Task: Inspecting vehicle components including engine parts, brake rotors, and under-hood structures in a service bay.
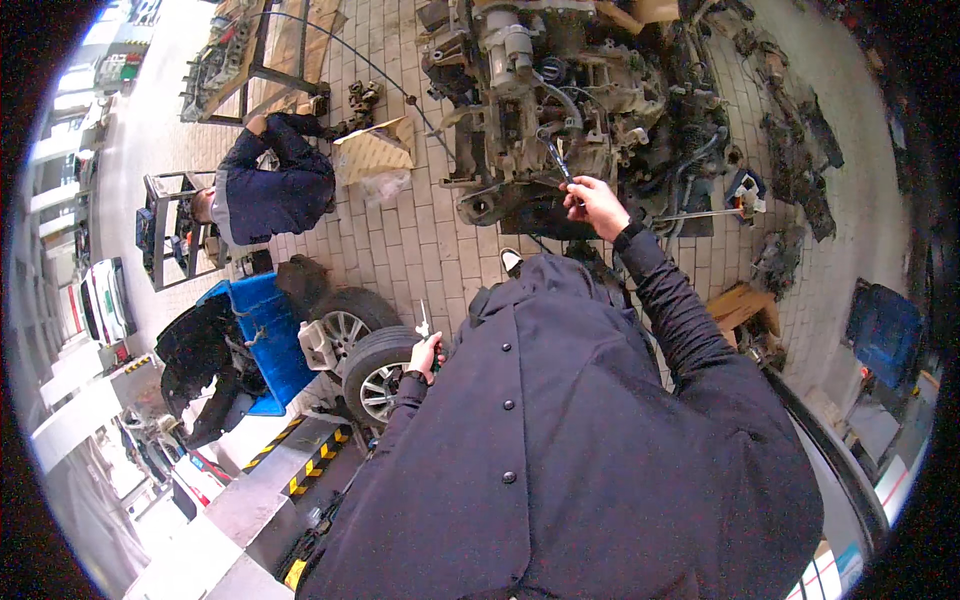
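Note:
Gripped in my right hand (pixel 597 208) is a shiny metal wrench (pixel 556 152), angled up into a dirty engine assembly (pixel 525 95) among hoses and castings. Its far end is hard to make out against the parts. Low on the left, my left hand (pixel 426 355) is closed round a pale, slim tool (pixel 424 318) pointing upward, with some green at the hand; its exact kind is too small to tell. That hand is beside a wheel with a tyre (pixel 382 375). A long metal bar (pixel 690 213) lies right of the engine.
A person in dark workwear (pixel 270 200) crouches at the left near a metal frame (pixel 172 235). Nearby are cardboard (pixel 372 150), a blue bin (pixel 272 340), a second wheel (pixel 352 312) and striped edging (pixel 315 462). Removed parts (pixel 800 150) and wooden boards (pixel 740 305) lie at right.

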Available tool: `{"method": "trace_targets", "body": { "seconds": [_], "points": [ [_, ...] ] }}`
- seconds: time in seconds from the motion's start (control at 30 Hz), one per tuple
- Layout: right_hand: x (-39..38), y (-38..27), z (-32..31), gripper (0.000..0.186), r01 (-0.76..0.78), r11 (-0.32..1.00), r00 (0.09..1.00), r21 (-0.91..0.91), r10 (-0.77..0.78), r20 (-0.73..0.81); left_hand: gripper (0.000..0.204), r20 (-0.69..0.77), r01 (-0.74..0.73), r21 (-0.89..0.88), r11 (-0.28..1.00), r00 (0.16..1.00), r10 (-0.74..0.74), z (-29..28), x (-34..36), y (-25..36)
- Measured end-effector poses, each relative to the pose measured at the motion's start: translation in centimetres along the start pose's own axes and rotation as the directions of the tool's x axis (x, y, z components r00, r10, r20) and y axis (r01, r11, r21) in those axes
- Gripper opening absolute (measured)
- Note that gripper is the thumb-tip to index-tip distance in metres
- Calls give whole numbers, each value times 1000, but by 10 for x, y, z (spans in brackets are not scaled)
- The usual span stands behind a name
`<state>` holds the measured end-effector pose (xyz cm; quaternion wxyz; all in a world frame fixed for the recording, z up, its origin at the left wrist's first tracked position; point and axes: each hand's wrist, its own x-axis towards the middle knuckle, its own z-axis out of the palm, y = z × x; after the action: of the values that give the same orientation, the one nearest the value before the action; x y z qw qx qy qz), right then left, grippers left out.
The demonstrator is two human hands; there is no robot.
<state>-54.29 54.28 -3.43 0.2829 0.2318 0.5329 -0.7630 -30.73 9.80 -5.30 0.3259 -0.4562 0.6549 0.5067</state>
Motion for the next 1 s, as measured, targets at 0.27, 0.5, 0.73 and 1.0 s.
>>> {"method": "trace_targets", "body": {
  "seconds": [0.27, 0.5, 0.73, 1.0],
  "points": [
    [9, 0, -15, 22, 71, 993, 993, -94, -79, -91, 26, -8, 17, 14, 1000, 1000, -17, -2, 5, -2],
    [2, 13, 24, 21, -28, 991, 999, 133, 21, 48, 26, 22, -104, -39, 994, 994, 105, 16, 4, 42],
    [4, 9, 17, 21, -21, 997, 999, 79, 19, 29, 27, 59, -539, 170, 825, 841, 537, 79, 2, 197],
    [18, 9, -20, 34, 72, 994, 997, -82, -73, -18, 38, 288, -886, 436, 155, 301, 909, 180, -17, 329]
  ]
}}
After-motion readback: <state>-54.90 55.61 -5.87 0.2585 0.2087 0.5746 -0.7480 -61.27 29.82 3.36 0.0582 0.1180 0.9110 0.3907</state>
